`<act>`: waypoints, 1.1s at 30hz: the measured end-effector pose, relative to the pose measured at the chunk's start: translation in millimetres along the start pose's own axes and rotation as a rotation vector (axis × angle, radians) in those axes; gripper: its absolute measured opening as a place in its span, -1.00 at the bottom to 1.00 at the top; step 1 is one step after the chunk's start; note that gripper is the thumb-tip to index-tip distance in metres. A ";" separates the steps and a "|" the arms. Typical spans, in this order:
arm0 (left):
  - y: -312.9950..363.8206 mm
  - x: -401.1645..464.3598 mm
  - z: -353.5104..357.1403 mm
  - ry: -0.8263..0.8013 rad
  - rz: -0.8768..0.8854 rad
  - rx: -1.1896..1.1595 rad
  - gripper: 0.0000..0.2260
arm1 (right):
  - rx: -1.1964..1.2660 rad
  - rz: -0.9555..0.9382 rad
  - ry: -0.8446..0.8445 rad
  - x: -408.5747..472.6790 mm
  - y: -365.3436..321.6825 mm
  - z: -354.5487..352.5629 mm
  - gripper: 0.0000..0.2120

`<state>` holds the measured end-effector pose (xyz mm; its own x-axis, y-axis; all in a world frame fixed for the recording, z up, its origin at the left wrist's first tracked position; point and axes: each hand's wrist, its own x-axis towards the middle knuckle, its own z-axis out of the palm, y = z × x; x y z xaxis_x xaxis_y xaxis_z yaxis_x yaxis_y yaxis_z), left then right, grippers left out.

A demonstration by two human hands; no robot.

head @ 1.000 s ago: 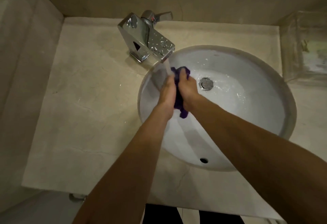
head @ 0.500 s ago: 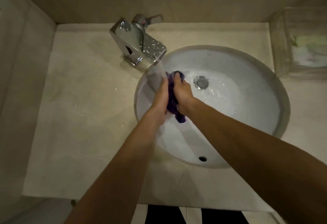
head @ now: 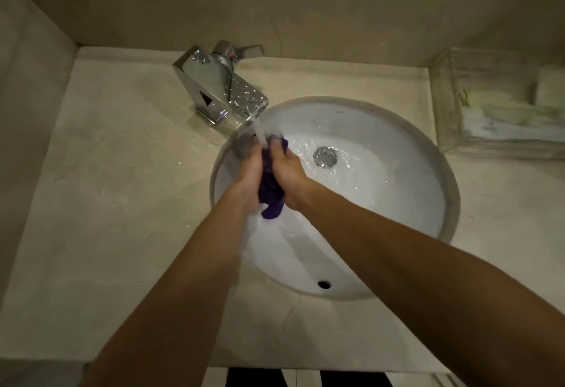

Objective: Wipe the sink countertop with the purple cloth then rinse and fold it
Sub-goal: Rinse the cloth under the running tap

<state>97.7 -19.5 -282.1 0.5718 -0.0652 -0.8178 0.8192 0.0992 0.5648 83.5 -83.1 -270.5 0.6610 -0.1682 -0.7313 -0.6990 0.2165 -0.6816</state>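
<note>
Dim warm light, glare on the chrome faucet [head: 221, 93], soft blur, wide-angle bending at the edges.

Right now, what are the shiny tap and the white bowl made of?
The tap looks like chrome-plated metal: mirror-bright, with water beads on top. The white bowl seems glazed ceramic, smooth and glossy under the running water, though the picture alone can't prove it.

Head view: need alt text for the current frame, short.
Seen from above, a person's left hand and right hand squeeze a bunched purple cloth under running water from a chrome faucet over a round white sink. A beige countertop surrounds the basin, with a clear box at back right.
</note>
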 end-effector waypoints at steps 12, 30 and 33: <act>-8.0 -10.2 3.8 -0.092 -0.106 -0.116 -0.52 | 0.052 0.049 0.063 3.1 1.0 -4.8 -0.66; -10.8 5.5 0.8 0.022 -0.126 -0.041 -0.43 | -0.001 0.068 0.015 1.4 15.0 -7.0 -0.64; -12.6 -2.4 3.6 -0.034 -0.080 -0.059 -0.55 | 0.013 0.054 0.015 9.8 3.1 -12.9 -0.70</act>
<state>86.2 -24.2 -286.9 0.5067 -0.1088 -0.8552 0.8588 0.1505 0.4897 84.3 -96.5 -280.2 0.6182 -0.1700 -0.7674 -0.7298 0.2386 -0.6407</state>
